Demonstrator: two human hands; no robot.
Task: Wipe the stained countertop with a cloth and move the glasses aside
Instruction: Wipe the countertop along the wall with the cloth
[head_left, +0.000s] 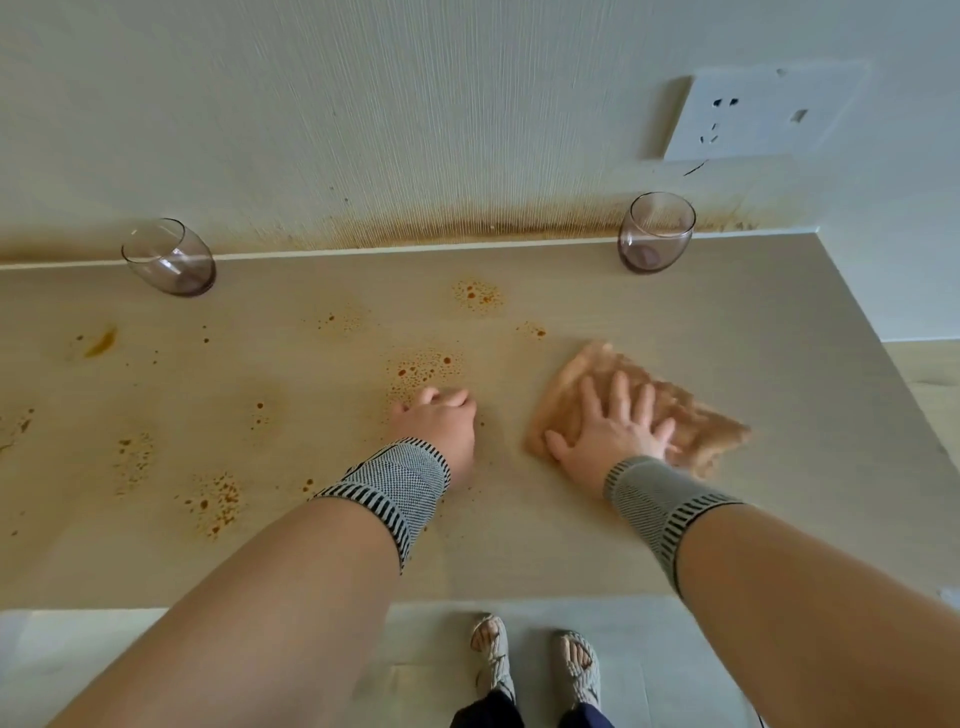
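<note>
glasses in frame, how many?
2. One glass stands at the back left of the countertop by the wall; the other glass stands back right, below the wall socket. None looks hidden.

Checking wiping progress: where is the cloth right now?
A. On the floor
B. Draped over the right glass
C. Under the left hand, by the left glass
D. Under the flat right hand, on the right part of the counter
D: the right hand lies flat with spread fingers on the cloth, on the countertop.
</note>
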